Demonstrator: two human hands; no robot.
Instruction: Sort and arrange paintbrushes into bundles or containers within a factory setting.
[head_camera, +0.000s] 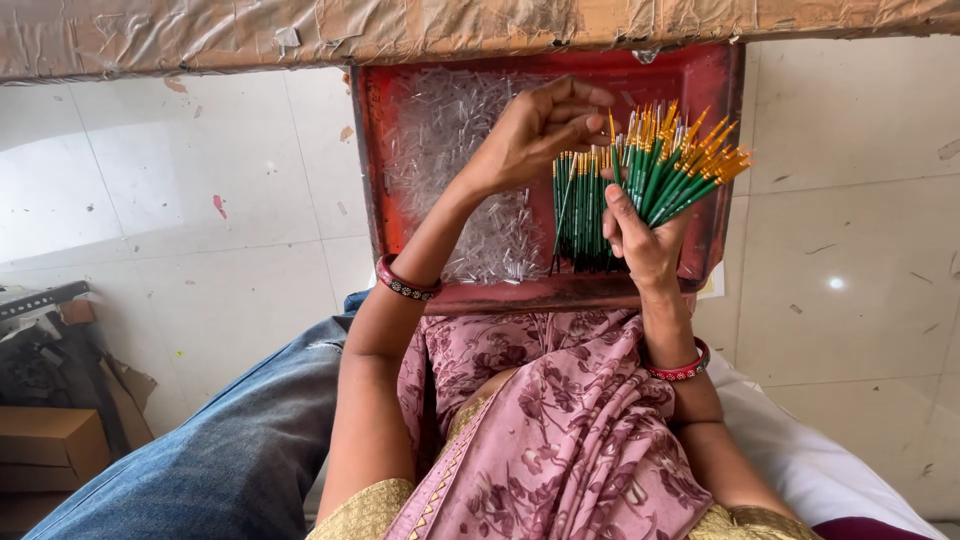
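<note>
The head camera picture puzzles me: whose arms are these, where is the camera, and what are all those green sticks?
There is no machine here. The one picture comes from a camera worn on a person's head, looking down at their own lap and arms. The right hand grips a fanned bunch of thin green paintbrushes with yellow-orange ends. The left hand pinches at the top of that bunch with its fingertips. Below the hands a red tray rests against the lap; it holds a heap of small clear plastic tubes and a row of more green brushes. Red bangles sit on both wrists. Pale floor tiles lie beneath.
</note>
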